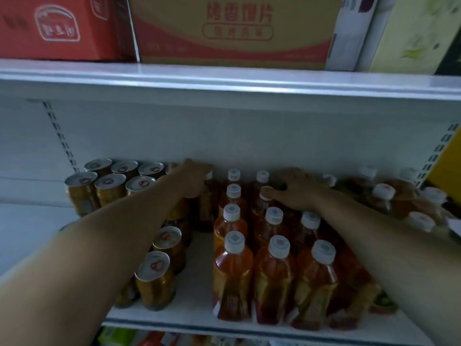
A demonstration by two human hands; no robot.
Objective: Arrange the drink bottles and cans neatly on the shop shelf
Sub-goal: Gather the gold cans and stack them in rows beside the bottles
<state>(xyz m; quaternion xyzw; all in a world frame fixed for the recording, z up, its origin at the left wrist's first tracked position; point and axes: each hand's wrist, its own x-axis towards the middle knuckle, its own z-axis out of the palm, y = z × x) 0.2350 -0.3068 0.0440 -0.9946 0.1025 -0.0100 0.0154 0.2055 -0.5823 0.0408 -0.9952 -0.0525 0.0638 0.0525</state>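
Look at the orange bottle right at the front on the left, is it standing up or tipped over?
Standing up: the bottle rests on its base on the shelf, white cap on top.

White-capped bottles [233, 273] of amber drink stand upright in tidy rows on the shelf [197, 315]. Left of this block, past a bare gap, gold cans [109, 188] with silver pull-tab tops stand upright at the back, and the front cans [156, 278] nearer the edge. A back bottle [209, 196] stands at the gap's rear. Right of the block, tumbled bottles [399, 198] lie heaped.
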